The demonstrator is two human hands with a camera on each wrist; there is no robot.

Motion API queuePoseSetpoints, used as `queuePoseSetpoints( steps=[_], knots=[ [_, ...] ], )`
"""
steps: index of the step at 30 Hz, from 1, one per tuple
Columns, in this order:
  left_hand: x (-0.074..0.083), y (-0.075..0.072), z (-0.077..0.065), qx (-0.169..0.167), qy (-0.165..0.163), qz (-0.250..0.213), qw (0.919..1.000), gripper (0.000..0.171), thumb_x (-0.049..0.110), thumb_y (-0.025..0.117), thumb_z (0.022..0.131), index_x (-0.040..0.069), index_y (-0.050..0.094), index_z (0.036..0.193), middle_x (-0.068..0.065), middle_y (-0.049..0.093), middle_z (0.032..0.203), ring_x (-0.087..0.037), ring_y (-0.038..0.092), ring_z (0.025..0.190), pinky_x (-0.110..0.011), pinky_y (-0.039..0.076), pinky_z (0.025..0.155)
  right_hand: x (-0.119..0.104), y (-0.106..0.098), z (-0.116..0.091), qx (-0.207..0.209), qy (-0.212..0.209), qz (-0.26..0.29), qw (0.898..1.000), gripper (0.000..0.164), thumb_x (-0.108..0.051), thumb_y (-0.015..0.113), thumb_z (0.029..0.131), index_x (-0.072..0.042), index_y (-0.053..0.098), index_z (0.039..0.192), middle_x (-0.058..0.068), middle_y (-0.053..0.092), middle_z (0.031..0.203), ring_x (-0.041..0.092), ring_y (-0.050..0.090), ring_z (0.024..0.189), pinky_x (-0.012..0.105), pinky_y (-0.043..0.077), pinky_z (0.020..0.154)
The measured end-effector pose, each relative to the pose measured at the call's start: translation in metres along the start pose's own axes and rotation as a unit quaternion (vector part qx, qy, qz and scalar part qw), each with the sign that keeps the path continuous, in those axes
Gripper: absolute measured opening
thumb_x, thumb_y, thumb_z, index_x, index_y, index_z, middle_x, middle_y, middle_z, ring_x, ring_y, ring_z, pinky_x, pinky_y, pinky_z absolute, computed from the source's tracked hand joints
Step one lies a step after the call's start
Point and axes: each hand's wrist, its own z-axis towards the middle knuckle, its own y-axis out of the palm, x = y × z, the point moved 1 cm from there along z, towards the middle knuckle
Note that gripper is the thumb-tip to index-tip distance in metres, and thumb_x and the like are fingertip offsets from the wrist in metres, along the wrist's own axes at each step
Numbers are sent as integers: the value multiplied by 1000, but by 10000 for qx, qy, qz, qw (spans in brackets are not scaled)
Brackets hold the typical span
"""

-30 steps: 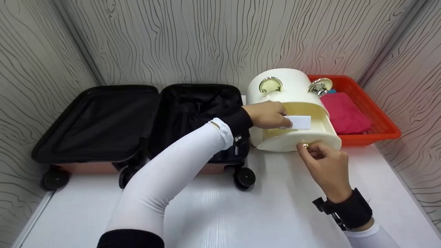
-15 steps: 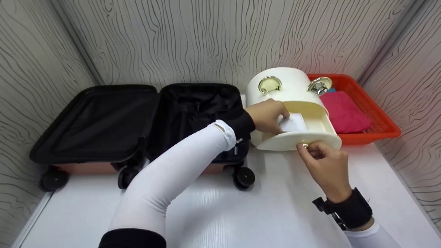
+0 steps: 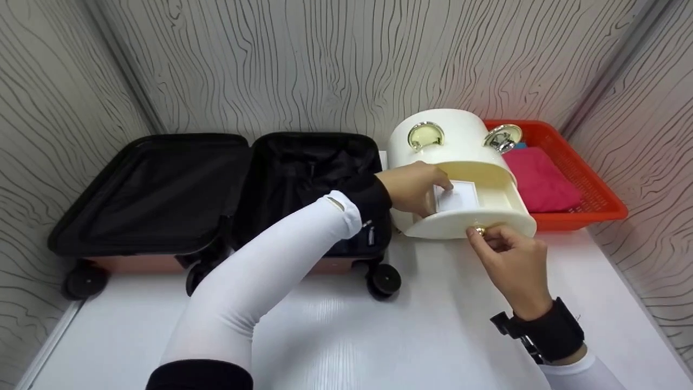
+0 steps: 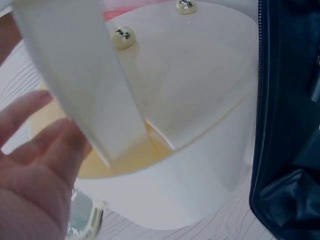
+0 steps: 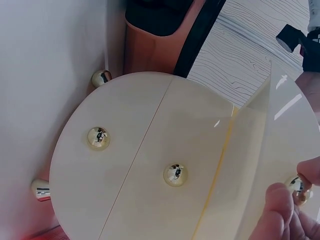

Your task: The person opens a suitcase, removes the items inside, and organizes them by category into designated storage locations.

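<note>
A cream rounded drawer cabinet (image 3: 449,132) has its curved-front drawer (image 3: 511,200) pulled out. My left hand (image 3: 414,187) reaches into it from the left and holds a flat white rectangle (image 3: 460,195) with a thin border line, low inside the drawer. In the left wrist view, the fingers (image 4: 60,145) disappear behind a pale panel (image 4: 80,80), which hides what they hold. My right hand (image 3: 511,260) pinches the gold knob (image 5: 297,187) on the drawer front between thumb and fingertips. Two further gold knobs show on the cabinet face (image 5: 135,165) in the right wrist view.
An open suitcase (image 3: 162,195) with black lining and dark wheels (image 3: 384,280) lies left of the cabinet. Behind it on the right stands an orange-red basket (image 3: 601,189) with folded pink cloth (image 3: 541,179). Gold ear-shaped pieces (image 3: 426,135) stick up from the cabinet top.
My left hand has lowered the flat white rectangle into the drawer, turned it and shifted it a little left. The right hand has stayed on the knob.
</note>
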Motion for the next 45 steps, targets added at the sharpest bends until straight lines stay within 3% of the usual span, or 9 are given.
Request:
queuePoseSetpoints(
  steps=[4, 10, 17, 22, 31, 36, 42, 43, 45],
  knots=[
    [-9, -6, -23, 355, 80, -522, 9980, 35, 5, 78, 96, -4, 74, 130, -17, 75, 133, -28, 70, 125, -30, 56, 107, 0, 1, -1, -52, 23, 17, 10000, 18, 1, 90, 80, 0, 75, 70, 11, 69, 60, -13, 54, 57, 8, 42, 56],
    [-34, -4, -64, 840, -119, -588, 9947, 23, 20, 72, 104, 1, 82, 97, -10, 81, 93, -18, 71, 81, -26, 57, 77, 1, 4, 6, -97, -15, -37, 9999, 17, -2, 90, 83, 2, 76, 72, 13, 71, 62, -15, 55, 59, 7, 42, 57],
    [-79, 30, -105, -132, -1105, -189, 9936, 26, 30, 75, 103, 7, 82, 91, 6, 69, 76, -6, 56, 67, -23, 47, 65, 5, 12, 22, -79, 34, -80, 9999, 17, -8, 89, 86, 1, 79, 75, 16, 74, 66, -21, 54, 62, 5, 41, 59],
    [-92, 47, -119, -527, -1322, -119, 9897, 27, 34, 78, 101, 8, 82, 92, 7, 66, 75, -9, 56, 68, -25, 46, 67, 8, 20, 36, -155, 36, -194, 9997, 20, -13, 89, 89, 0, 81, 76, 15, 75, 67, -22, 52, 61, 5, 40, 59],
    [-108, 41, -106, -540, -2092, 472, 9752, 25, 33, 76, 102, 10, 84, 106, -6, 82, 104, -23, 74, 92, -42, 61, 88, 14, 32, 61, -214, 257, -406, 9986, 25, -19, 86, 93, 2, 81, 80, 20, 77, 73, -23, 49, 61, 7, 38, 62],
    [-123, 42, -85, -697, -2459, 570, 9651, 27, 32, 80, 98, 9, 84, 112, -7, 82, 114, -27, 77, 105, -43, 62, 95, 17, 40, 69, -278, 264, -433, 9983, 28, -21, 85, 94, 2, 81, 80, 22, 77, 75, -25, 47, 62, 7, 38, 65],
    [-209, 91, -26, -534, -2302, 885, 9676, 21, 40, 84, 83, 20, 83, 90, 0, 83, 97, -21, 74, 86, -47, 61, 80, 21, 46, 73, -249, 236, -418, 9985, 28, -20, 84, 96, 4, 80, 82, 22, 77, 75, -24, 47, 62, 7, 39, 66],
    [-212, 94, -22, -518, -2318, 954, 9667, 20, 39, 83, 82, 21, 82, 90, 0, 83, 98, -21, 74, 86, -48, 61, 80, 22, 47, 74, -248, 234, -410, 9986, 29, -21, 83, 96, 4, 80, 82, 21, 77, 75, -24, 47, 62, 8, 38, 66],
    [-190, 86, -26, -529, -2403, 1069, 9633, 16, 30, 80, 83, 18, 81, 93, -5, 83, 103, -23, 74, 89, -49, 60, 82, 23, 49, 73, -252, 227, -406, 9986, 29, -21, 83, 97, 4, 80, 84, 21, 77, 75, -21, 48, 62, 9, 38, 66]
  ],
)
